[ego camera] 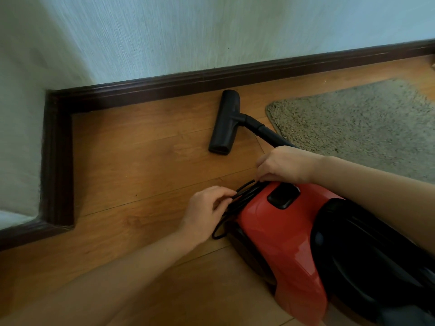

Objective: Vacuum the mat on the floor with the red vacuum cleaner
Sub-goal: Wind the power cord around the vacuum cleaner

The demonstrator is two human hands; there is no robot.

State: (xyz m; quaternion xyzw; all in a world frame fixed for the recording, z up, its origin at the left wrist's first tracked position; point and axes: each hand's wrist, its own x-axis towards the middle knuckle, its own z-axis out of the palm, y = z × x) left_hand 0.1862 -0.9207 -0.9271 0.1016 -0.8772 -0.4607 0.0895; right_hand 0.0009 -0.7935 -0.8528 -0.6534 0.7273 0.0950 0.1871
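1. Both hands, left [207, 210] and right [284, 164], have fingers pinching the cord [237, 196] coiled on the vacuum [282, 243].
2. The mat [357, 123] lies far right, nozzle [224, 123] beside it.
3. Best to unwind loop by loop, avoiding tangles.

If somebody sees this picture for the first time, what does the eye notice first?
First the red vacuum cleaner at lower right, where the left hand and right hand pinch its black cord. Then the black floor nozzle lying on the bare wooden floor, beside the grey mat, not on it.
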